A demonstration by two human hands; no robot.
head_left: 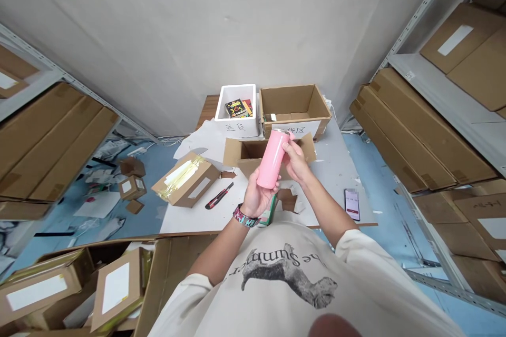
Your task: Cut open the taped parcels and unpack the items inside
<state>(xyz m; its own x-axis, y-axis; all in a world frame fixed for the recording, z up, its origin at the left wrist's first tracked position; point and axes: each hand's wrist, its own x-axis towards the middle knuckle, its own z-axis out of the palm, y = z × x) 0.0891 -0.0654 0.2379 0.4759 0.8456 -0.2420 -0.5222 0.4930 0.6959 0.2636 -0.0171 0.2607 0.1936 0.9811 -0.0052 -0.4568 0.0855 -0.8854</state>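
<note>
This is a small room with a pale wall (197, 26) and a blue floor (158, 168). Metal shelves (419, 63) stand on the right, and more shelves (39, 58) stand on the left. Both hold flat brown boxes. Near on the left, a big open box (174, 274) sits with small brown boxes (116, 289) inside it. More small boxes and bits of paper lie on the floor on the left.

The tabletop (340, 168) is in the middle, with a white sheet on it. At the far end is a white foam box (237, 126) with writing on it and bright little books (237, 108) inside. Just beside it on the right is an open brown box (294, 105).

Both hands are up over the tabletop, and they hold a pink bottle (272, 159) in the air. The left hand (256, 197) is closed around the low end of the bottle. A bright band (245, 216) is on that wrist. The right hand (294, 160) grips the top end. The bottle tilts a little.

Just behind the bottle is a small open box (269, 152). To the left of the hands are a taped box (185, 179) and a red and black box cutter (219, 196). To the right lies a phone (352, 204).
</note>
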